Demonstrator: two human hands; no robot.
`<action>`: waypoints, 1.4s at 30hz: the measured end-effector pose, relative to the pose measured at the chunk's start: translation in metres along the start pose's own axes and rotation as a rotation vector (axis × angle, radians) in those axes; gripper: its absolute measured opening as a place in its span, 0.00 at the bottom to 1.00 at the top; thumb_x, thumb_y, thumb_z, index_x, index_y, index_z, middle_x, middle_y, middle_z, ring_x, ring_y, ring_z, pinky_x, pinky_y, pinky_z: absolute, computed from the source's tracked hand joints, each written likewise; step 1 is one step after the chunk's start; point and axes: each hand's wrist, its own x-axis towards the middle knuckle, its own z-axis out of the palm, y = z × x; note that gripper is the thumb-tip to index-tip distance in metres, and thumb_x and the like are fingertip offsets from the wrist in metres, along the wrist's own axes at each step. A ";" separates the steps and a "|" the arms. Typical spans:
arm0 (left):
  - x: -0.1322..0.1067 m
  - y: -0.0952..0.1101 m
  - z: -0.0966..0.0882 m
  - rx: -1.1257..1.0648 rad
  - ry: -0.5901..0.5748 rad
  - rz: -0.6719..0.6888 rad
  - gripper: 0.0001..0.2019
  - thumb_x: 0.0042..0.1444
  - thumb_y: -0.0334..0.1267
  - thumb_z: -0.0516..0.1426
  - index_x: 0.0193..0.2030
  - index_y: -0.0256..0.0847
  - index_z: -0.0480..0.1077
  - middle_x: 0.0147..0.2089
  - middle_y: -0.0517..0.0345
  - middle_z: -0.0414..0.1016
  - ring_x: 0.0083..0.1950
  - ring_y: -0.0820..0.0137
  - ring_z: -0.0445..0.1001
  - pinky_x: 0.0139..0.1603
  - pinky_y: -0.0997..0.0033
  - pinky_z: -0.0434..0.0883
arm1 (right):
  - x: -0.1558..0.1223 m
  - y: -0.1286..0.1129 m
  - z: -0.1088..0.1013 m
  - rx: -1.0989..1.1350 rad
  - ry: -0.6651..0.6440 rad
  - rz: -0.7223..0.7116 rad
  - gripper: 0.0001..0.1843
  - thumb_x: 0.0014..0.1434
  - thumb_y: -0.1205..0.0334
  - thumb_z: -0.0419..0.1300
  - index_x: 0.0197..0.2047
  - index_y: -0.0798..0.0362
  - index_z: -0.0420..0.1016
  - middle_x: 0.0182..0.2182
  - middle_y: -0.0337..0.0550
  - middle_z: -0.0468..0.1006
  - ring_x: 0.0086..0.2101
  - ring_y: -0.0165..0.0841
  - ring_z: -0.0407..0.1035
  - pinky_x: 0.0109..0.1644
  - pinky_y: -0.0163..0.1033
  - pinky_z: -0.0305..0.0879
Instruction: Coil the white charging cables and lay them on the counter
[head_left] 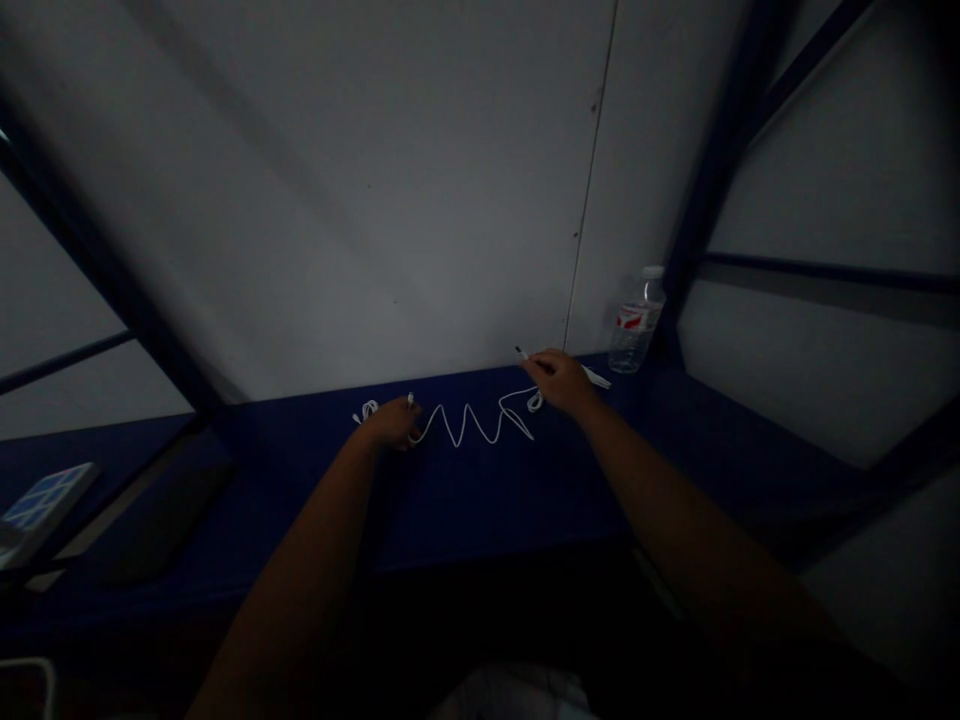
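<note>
- The left hand (386, 422) is pressed down on a thin white cable (465, 425), and a small white plug (410, 400) pokes up just past the fingers. Honestly can't tell from this dark view whether that grip is closed on the plug or the hand is just resting there.
- The right hand (559, 382) has a closed grip, by the look of it, around a slim white stick (596, 377), with a dark tip sticking out past the fingers and the white end out the other side.
- The cable is laid flat on the dark blue surface (450, 500) in a zigzag running between the two hands, and a loop of it sits right by the right hand.
- A small tangle of the same white cable (367, 411) is lying just beside the left hand, on the far side from the zigzag.
- At this point the cable is being held down at both ends of the zigzag, with both arms reaching forward over the surface.
- A clear plastic water bottle (636, 320) with a red-and-white label is standing near the wall, just past the right hand.
- A white wall panel (337, 200) rises behind the surface, and dark blue frame bars (720, 170) run along both sides.
- A flat blue-and-white object (41, 505) is seen at the far left, though it's too dim to be identified.
</note>
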 end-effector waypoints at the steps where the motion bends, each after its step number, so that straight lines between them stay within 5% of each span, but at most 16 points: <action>1: 0.000 0.000 0.002 -0.028 -0.015 -0.007 0.09 0.51 0.41 0.60 0.37 0.41 0.68 0.22 0.52 0.74 0.18 0.64 0.72 0.22 0.68 0.67 | -0.002 -0.002 0.001 -0.030 -0.063 0.004 0.14 0.59 0.52 0.56 0.33 0.51 0.79 0.28 0.41 0.75 0.30 0.32 0.68 0.35 0.36 0.62; 9: -0.003 0.009 0.020 -0.302 -0.109 -0.011 0.09 0.53 0.41 0.59 0.38 0.38 0.69 0.30 0.45 0.77 0.31 0.58 0.78 0.31 0.61 0.73 | -0.018 -0.007 0.011 0.090 -0.448 0.229 0.11 0.55 0.53 0.63 0.32 0.52 0.75 0.20 0.40 0.76 0.15 0.29 0.66 0.20 0.33 0.58; 16: -0.016 0.018 0.044 -0.526 -0.228 -0.064 0.16 0.59 0.37 0.53 0.53 0.34 0.62 0.39 0.39 0.78 0.36 0.60 0.80 0.37 0.61 0.75 | -0.025 -0.030 0.037 0.015 -0.713 0.362 0.17 0.61 0.48 0.57 0.37 0.55 0.73 0.20 0.42 0.76 0.18 0.33 0.72 0.20 0.32 0.64; 23: -0.028 0.028 0.069 -0.703 -0.306 -0.024 0.12 0.57 0.32 0.53 0.49 0.34 0.64 0.37 0.46 0.77 0.35 0.66 0.78 0.43 0.64 0.75 | -0.032 -0.058 0.054 -0.030 -0.729 0.368 0.35 0.60 0.32 0.46 0.39 0.55 0.76 0.22 0.47 0.77 0.20 0.34 0.72 0.23 0.35 0.64; 29: -0.035 0.032 0.074 -0.788 -0.355 -0.016 0.11 0.62 0.42 0.51 0.43 0.35 0.67 0.34 0.49 0.76 0.34 0.68 0.77 0.40 0.67 0.74 | -0.038 -0.062 0.059 -0.180 -0.556 0.165 0.22 0.52 0.42 0.63 0.40 0.52 0.78 0.34 0.45 0.80 0.32 0.34 0.73 0.30 0.33 0.60; 33: -0.032 0.028 0.078 -0.761 -0.343 0.050 0.14 0.58 0.42 0.57 0.45 0.35 0.68 0.38 0.48 0.76 0.37 0.68 0.77 0.46 0.66 0.73 | -0.038 -0.054 0.059 -0.123 -0.552 0.112 0.17 0.51 0.50 0.64 0.40 0.52 0.79 0.34 0.43 0.81 0.32 0.32 0.73 0.30 0.33 0.59; 39: -0.020 0.019 0.072 -0.469 -0.219 0.138 0.31 0.53 0.43 0.62 0.62 0.38 0.58 0.53 0.42 0.73 0.45 0.64 0.77 0.49 0.61 0.72 | -0.035 -0.043 0.054 -0.112 -0.547 0.015 0.14 0.51 0.54 0.63 0.39 0.53 0.80 0.32 0.43 0.81 0.31 0.33 0.72 0.32 0.34 0.59; 42: -0.019 0.017 0.057 -0.078 -0.081 0.364 0.39 0.50 0.50 0.63 0.65 0.39 0.56 0.60 0.37 0.66 0.54 0.55 0.72 0.53 0.55 0.70 | -0.033 -0.041 0.049 -0.094 -0.546 -0.055 0.14 0.51 0.63 0.61 0.42 0.53 0.80 0.35 0.44 0.81 0.34 0.34 0.72 0.35 0.34 0.61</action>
